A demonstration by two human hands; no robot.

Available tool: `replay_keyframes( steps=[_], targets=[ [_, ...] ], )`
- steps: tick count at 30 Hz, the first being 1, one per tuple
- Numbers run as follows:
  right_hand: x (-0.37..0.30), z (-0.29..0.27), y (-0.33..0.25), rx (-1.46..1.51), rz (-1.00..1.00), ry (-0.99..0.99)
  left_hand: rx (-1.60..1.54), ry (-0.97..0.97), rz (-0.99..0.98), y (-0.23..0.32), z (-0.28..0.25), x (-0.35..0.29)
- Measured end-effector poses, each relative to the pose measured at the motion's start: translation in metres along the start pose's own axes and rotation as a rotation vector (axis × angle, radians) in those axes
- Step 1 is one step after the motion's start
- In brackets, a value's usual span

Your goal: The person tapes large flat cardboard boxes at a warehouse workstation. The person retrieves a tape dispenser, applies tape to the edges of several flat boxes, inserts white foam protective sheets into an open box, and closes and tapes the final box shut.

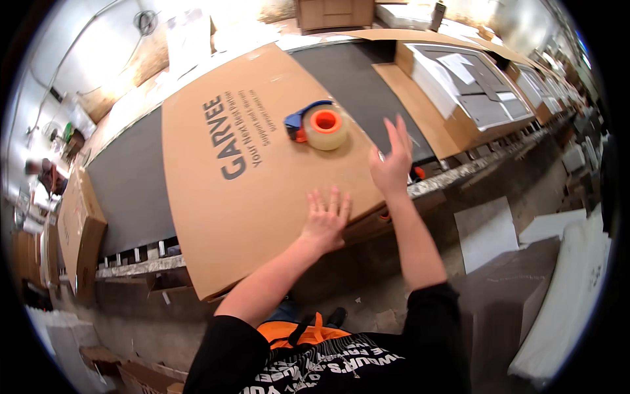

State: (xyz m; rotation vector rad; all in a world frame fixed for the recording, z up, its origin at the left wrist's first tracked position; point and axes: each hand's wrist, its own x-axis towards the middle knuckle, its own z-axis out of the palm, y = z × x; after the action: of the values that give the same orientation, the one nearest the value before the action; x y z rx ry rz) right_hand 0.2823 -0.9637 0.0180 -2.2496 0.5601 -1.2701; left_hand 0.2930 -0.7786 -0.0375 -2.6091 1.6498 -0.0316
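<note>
A large flat cardboard box (223, 203) with dark printing lies across the conveyor in front of me, its near edge jutting out past the rail. My left hand (325, 220) rests on its top by the near edge, fingers spread. At the box's right edge my right hand (392, 161) is raised, fingers stretched out and nothing held; whether it touches the box edge I cannot tell. On top of the box, beyond my hands, sits a tape dispenser (320, 125) with a blue handle, an orange hub and a roll of clear tape.
The dark conveyor belt (128, 180) runs left to right. An open carton (472, 85) with foam and grey panels stands on the right. Another cardboard box (79, 223) is at left. Foam sheets (564, 289) lean at lower right. A person (51, 174) is at far left.
</note>
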Motion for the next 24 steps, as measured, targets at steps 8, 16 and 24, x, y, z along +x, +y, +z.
replay_keyframes(
  steps=[8,16,24],
  targets=[
    [0.101,0.101,-0.015,-0.605,-0.226,-1.000,-0.161,0.119,0.005,0.004,0.012,0.003],
    [0.051,-0.060,0.081,0.627,0.849,-0.675,-0.101,-0.006,-0.012,-0.002,-0.006,0.005],
    [0.068,-0.078,-0.035,-0.448,0.142,-0.891,-0.033,-0.047,-0.058,0.001,-0.005,0.003]
  ],
)
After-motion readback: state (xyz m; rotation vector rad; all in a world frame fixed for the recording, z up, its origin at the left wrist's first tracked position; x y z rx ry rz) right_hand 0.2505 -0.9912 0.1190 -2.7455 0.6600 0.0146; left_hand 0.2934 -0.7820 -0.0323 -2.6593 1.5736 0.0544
